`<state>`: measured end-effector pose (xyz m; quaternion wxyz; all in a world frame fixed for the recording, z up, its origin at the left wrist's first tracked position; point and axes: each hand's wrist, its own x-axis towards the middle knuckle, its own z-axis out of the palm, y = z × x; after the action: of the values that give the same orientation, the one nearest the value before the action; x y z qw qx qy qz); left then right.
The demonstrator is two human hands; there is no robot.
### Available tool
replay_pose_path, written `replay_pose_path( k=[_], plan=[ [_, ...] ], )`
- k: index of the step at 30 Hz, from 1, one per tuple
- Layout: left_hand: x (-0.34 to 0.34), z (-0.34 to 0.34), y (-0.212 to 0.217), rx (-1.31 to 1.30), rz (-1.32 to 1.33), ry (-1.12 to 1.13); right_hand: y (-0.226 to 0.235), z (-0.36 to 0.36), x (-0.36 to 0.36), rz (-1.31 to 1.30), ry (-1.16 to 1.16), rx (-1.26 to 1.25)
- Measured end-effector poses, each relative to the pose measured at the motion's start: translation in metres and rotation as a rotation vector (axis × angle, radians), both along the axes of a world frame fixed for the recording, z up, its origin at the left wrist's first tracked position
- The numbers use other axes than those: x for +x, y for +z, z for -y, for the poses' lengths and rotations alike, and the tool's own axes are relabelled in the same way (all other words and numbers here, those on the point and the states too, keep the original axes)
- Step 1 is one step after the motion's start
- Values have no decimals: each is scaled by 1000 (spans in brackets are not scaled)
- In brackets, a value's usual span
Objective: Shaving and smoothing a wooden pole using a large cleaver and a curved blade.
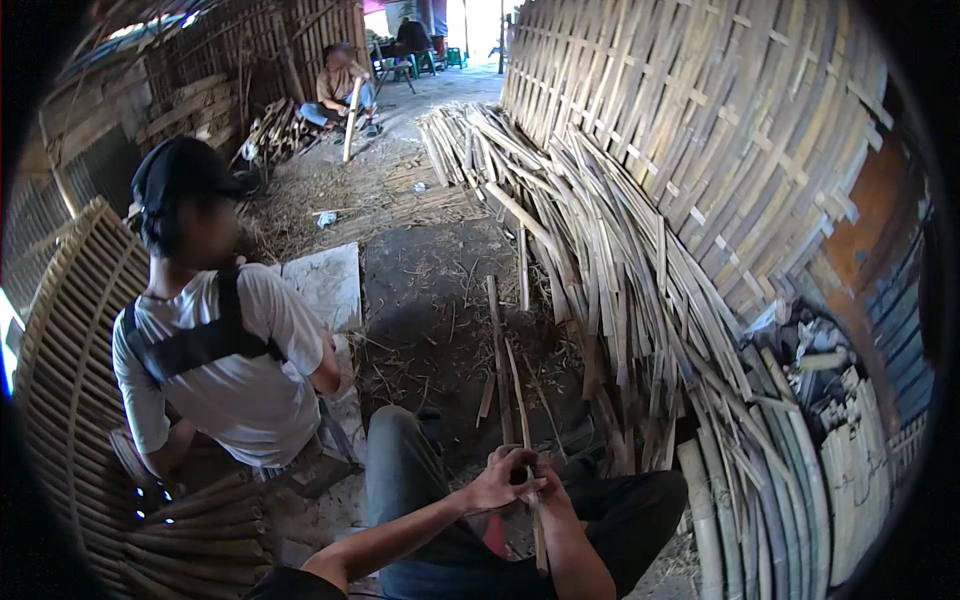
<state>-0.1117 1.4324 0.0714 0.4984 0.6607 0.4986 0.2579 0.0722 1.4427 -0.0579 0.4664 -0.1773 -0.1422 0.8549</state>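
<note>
My left hand is closed around a long, thin bamboo strip, its thumb and fingers curled in a ring. Right beside it, nearly touching, my right hand is closed on the same strip; its fingers are partly hidden behind the left hand. The strip slants from the ground ahead, up through both hands, and its lower end shows between my forearms. Whether a small tool is also in my fingers cannot be made out. Something red shows below my hands, between my bent legs.
Split bamboo strips lie in a long pile on my right, by a woven bamboo wall. A co-worker in a white shirt sits close on my left, near a slatted bamboo panel. Another person sits far ahead, holding a pole.
</note>
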Motion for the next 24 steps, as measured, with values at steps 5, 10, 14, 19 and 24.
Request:
replay_pose_path(
  k=[5, 10, 14, 19, 24],
  plan=[
    [2, 51, 20, -250, 130, 436, -3, 19, -15, 365, 183, 23],
    [38, 64, -12, -1137, 579, 254, -135, 25, -18, 715, 145, 343],
    [48, 61, -20, -1090, 474, 301, -101, 9, -52, 595, 328, -267],
    [63, 39, 21, -473, 194, 71, -116, 6, -21, 505, 271, -138],
    [43, 10, 35, 250, -468, 209, -128, 7, -7, 508, 240, -75]
  ],
)
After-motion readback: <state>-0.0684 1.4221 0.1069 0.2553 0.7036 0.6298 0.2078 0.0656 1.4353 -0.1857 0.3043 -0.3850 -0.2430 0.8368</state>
